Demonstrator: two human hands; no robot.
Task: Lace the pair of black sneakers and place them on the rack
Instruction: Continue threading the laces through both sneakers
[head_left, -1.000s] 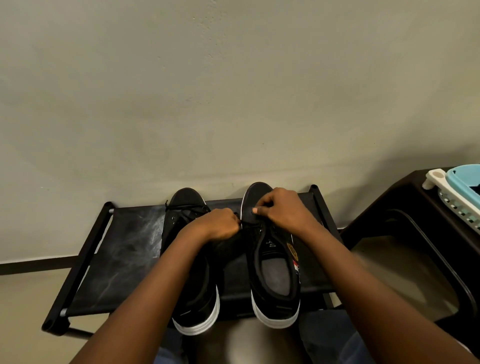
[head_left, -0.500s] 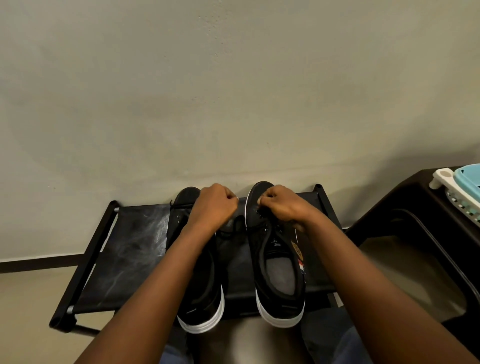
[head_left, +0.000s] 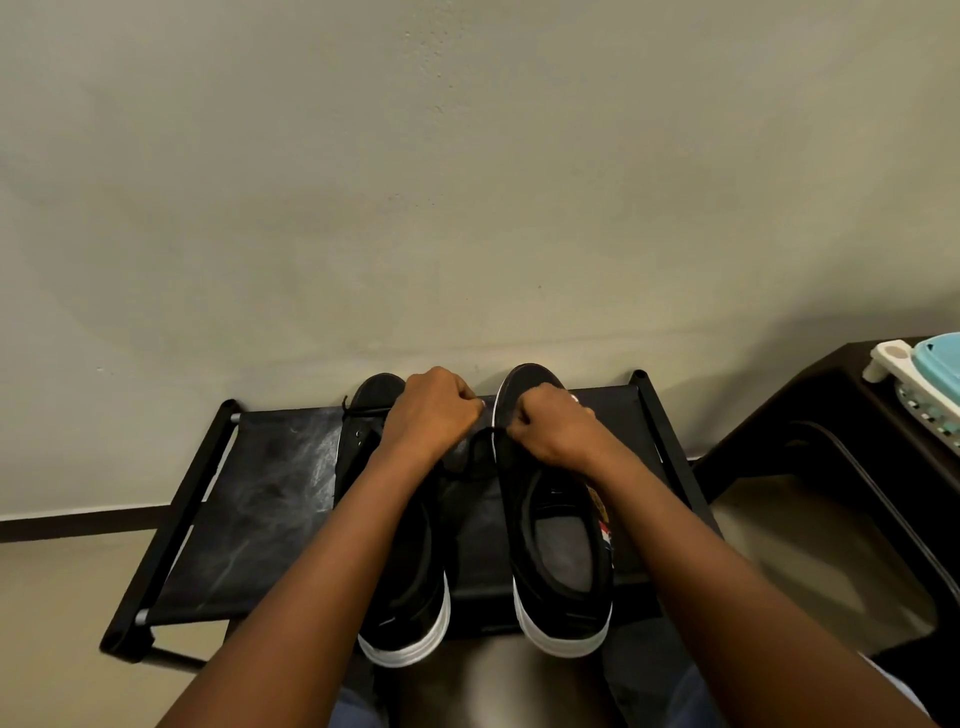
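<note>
Two black sneakers (head_left: 558, 519) side by side on the rack (head_left: 249, 514), toes to the wall, left hand (head_left: 434, 415) and right hand (head_left: 553, 423) fisted, fingers pinching the lace (head_left: 491, 431) taut between them.

A single head-worn wide-angle camera looked forward and steeply down from close above the shoe rack (head_left: 249, 499), facing the beige wall (head_left: 467, 182); both forearms entered from the bottom edge.
</note>
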